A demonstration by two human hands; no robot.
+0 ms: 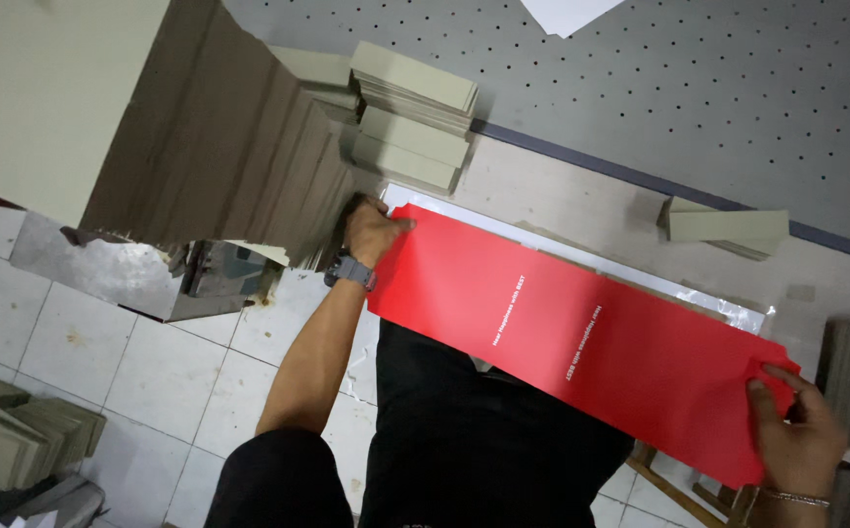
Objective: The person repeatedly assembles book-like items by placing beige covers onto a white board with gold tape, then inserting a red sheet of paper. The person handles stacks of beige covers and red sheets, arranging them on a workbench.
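Both hands pinch the red sheet [581,337] over the table [562,196]: left hand [374,227] at one end, right hand [796,440] at the other. Uneven pulling could crease it.

Black short-sleeved top and black trousers, bare forearms, dark grey wristwatch [351,270] on left wrist, thin metal bracelet [794,498] on right.

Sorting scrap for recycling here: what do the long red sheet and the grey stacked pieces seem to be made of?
The red sheet looks like thin card or coated paper: smooth, with a soft sheen, held at both ends. The grey stacked pieces look like matte greyboard: thick, rigid, square-edged, without gloss.
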